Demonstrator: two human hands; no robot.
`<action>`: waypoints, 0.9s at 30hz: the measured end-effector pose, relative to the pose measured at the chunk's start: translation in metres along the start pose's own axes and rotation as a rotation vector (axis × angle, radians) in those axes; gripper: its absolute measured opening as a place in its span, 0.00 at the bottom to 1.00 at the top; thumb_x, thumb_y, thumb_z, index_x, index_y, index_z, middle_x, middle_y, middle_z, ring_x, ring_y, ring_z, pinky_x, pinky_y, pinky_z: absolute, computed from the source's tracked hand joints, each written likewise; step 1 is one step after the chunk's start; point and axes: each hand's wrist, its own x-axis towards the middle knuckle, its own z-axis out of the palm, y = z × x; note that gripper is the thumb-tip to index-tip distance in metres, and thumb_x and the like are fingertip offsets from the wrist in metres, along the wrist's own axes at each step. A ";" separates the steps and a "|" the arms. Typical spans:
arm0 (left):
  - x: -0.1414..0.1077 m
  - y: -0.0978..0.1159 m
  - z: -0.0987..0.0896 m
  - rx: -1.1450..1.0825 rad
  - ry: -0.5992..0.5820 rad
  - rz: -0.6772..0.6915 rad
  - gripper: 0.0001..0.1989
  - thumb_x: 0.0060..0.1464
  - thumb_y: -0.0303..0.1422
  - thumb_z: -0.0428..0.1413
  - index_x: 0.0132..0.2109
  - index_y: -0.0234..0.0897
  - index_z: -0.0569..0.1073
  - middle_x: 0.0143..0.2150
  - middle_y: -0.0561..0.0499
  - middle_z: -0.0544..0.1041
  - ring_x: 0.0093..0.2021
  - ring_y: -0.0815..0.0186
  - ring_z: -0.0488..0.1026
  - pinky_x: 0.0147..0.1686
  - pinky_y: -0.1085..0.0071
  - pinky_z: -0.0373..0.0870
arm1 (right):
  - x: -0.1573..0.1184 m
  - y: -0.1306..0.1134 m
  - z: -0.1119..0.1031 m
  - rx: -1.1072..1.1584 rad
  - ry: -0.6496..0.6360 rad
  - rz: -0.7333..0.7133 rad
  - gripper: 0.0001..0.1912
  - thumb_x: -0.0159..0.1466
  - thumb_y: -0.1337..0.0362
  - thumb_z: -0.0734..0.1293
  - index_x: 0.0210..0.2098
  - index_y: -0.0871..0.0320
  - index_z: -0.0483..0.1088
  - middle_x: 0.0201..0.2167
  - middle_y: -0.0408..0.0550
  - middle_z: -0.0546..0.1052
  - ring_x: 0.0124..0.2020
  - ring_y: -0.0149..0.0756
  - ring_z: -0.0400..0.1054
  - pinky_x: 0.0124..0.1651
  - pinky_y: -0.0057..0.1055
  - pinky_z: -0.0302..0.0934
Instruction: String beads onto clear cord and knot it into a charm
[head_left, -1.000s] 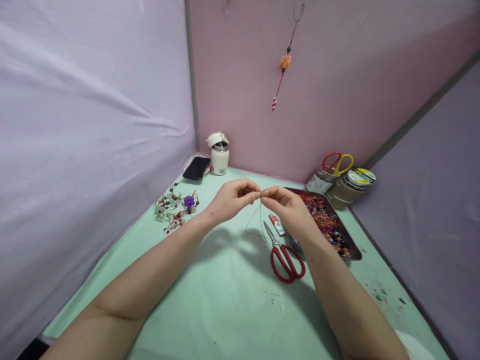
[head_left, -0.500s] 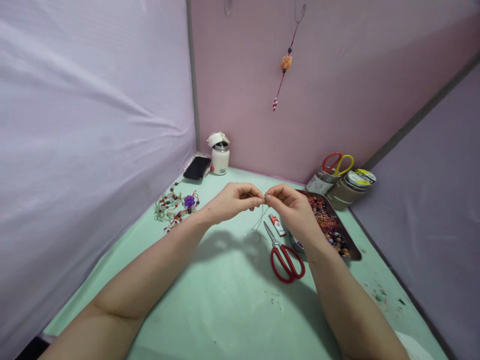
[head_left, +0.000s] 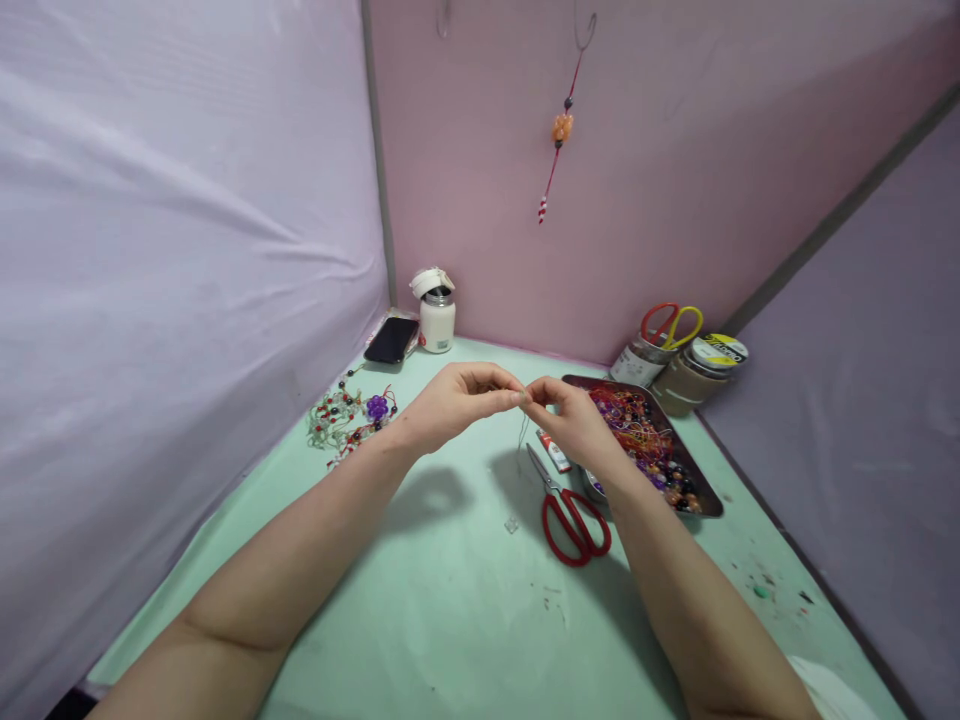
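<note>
My left hand (head_left: 474, 398) and my right hand (head_left: 568, 415) meet fingertip to fingertip above the table. Both pinch a thin dark cord (head_left: 522, 428), whose ends hang down below the fingers. Whatever else lies between the fingertips is too small to make out. Under my right hand lie red-handled scissors (head_left: 576, 525) and a red and white lighter (head_left: 555, 452), partly behind the cord and hand. A small clear piece (head_left: 511, 525) rests on the table left of the scissors.
A tray (head_left: 712, 503) of beads and threads lies right, with two jars (head_left: 636, 364) behind, one holding scissors. Beaded strings (head_left: 341, 418), a phone (head_left: 392, 340) and a white bottle (head_left: 438, 322) stand or lie left. A beaded string (head_left: 562, 128) hangs from a hook.
My right hand has turned a little and its fingers press closer to my left fingertips. The cord ends hang closer together. The small clear piece now shows on the table.
</note>
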 end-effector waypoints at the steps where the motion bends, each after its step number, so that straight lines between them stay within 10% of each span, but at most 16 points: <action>1: 0.000 0.000 0.000 0.025 0.022 -0.012 0.07 0.49 0.35 0.61 0.33 0.36 0.78 0.33 0.50 0.77 0.33 0.70 0.70 0.36 0.70 0.65 | -0.001 0.003 0.000 -0.098 -0.031 -0.004 0.04 0.60 0.64 0.65 0.31 0.57 0.71 0.29 0.44 0.74 0.32 0.34 0.67 0.38 0.32 0.59; 6: 0.002 -0.004 0.000 0.270 0.099 -0.068 0.06 0.49 0.33 0.58 0.31 0.35 0.77 0.32 0.51 0.77 0.33 0.68 0.69 0.36 0.70 0.64 | -0.008 0.002 -0.001 -0.325 -0.196 -0.009 0.09 0.57 0.67 0.68 0.38 0.56 0.73 0.37 0.49 0.76 0.37 0.38 0.68 0.41 0.35 0.59; 16: 0.003 -0.004 0.002 0.216 0.115 -0.120 0.05 0.47 0.31 0.57 0.30 0.35 0.76 0.30 0.52 0.76 0.33 0.69 0.69 0.35 0.71 0.63 | -0.009 -0.029 0.005 0.165 -0.182 0.110 0.11 0.61 0.57 0.64 0.29 0.58 0.70 0.27 0.42 0.73 0.25 0.29 0.61 0.31 0.29 0.57; 27: -0.004 0.015 0.000 -0.199 0.127 -0.216 0.08 0.44 0.34 0.64 0.30 0.33 0.76 0.28 0.51 0.74 0.29 0.71 0.66 0.32 0.71 0.61 | 0.002 0.018 0.020 -0.595 -0.195 0.132 0.08 0.59 0.69 0.61 0.30 0.57 0.71 0.32 0.47 0.77 0.33 0.34 0.68 0.35 0.28 0.54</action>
